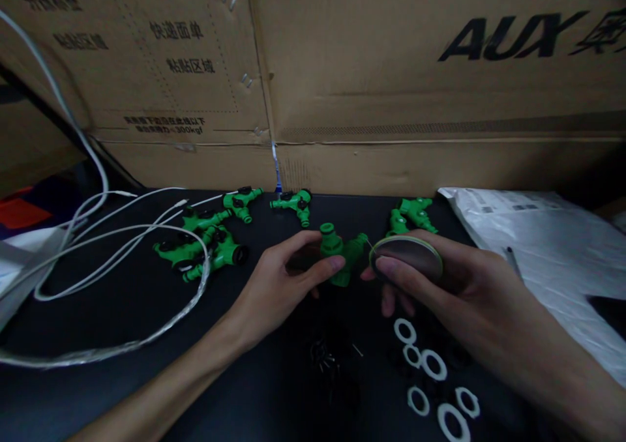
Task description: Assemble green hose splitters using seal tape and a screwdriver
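Between my two hands, at the middle of the black table, my left hand pinches the green hose fitting, its threaded neck upright, while my right hand, just beside it, grips a round green-rimmed tape roll, tilted toward the fitting.

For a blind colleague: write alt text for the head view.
Two bare hands meet over a black table: the left hand holds a green plastic hose fitting, the right hand a round roll of tape beside it. More green fittings and white cables lie left, white rings in front, cardboard boxes behind.
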The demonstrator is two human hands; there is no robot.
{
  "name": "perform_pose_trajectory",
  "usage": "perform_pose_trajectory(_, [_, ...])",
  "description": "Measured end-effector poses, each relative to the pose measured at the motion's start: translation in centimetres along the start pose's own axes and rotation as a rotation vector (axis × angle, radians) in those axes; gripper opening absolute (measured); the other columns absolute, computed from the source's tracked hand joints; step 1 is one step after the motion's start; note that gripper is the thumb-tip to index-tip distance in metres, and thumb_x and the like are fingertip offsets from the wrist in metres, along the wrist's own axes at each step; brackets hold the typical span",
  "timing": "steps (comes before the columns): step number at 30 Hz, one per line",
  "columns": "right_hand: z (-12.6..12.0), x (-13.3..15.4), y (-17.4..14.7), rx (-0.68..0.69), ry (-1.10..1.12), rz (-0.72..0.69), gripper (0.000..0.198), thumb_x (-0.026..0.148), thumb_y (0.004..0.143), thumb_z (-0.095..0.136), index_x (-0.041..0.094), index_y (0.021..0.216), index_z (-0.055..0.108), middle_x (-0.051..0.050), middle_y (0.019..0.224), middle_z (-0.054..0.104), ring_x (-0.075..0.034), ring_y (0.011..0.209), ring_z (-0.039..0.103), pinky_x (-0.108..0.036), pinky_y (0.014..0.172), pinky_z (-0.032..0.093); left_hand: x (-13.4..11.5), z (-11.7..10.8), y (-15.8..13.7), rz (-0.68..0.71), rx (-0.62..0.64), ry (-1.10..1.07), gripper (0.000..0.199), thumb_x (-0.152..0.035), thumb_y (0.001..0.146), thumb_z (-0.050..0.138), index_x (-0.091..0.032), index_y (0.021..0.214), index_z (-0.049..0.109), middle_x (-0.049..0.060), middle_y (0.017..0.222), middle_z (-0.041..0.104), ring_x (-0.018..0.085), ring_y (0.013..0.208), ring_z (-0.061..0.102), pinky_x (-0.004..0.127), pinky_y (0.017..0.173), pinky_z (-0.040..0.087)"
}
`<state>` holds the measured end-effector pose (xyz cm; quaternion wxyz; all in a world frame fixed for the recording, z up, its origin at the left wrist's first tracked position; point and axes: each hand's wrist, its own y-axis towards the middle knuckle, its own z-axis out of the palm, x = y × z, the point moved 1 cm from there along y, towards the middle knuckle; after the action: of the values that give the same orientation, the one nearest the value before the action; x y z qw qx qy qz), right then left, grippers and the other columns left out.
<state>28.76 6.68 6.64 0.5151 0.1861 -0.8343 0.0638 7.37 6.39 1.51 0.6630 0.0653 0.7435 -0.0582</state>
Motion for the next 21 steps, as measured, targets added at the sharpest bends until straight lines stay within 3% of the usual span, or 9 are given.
perform_pose_trajectory(5, [0.1,0.5,-0.1,-0.015,0.019,0.012,0.024,0.04,0.095,0.066,0.023,0.08,0.071,0.002,0.062,0.068,-0.012,0.059,0.063,-0.021,0.056,0.047,-0.7,0.6,-0.5,-0.039,-0.001,-0.122,0.038,-0.04,0.091,0.072,-0.02,0.123,0.065,0.006,0.121,0.069,0.022,0.098,0.067,0.025,0.061,0.065])
perform_pose_trajectory(11, [0.0,0.7,-0.4,-0.038,0.08,0.048,0.02,0.035,0.091,0.072,0.025,0.074,0.071,0.005,0.059,0.064,-0.008,0.05,0.058,-0.015,0.048,0.045,-1.1,1.0,-1.3,-0.045,0.038,-0.169,0.035,-0.043,0.091,0.075,-0.021,0.118,0.069,0.003,0.107,0.07,0.015,0.087,0.067,0.02,0.067,0.065])
perform_pose_trajectory(16, [-0.3,0.7,-0.8,0.002,0.101,0.055,0.017,0.035,0.091,0.072,0.027,0.076,0.073,0.007,0.059,0.062,-0.007,0.051,0.058,-0.012,0.048,0.044,-1.2,1.2,-1.5,-0.045,0.085,-0.229,0.032,-0.039,0.09,0.077,-0.023,0.117,0.071,0.003,0.112,0.065,0.017,0.092,0.067,0.023,0.069,0.068])
perform_pose_trajectory(21, [-0.1,0.9,-0.7,-0.027,0.048,0.018,0.021,0.036,0.09,0.074,0.027,0.071,0.071,0.007,0.061,0.066,-0.007,0.054,0.06,-0.01,0.052,0.046,-1.3,1.4,-1.7,-0.077,0.1,-0.355,0.033,-0.036,0.088,0.08,-0.02,0.116,0.072,0.003,0.104,0.067,0.015,0.085,0.068,0.023,0.063,0.069])
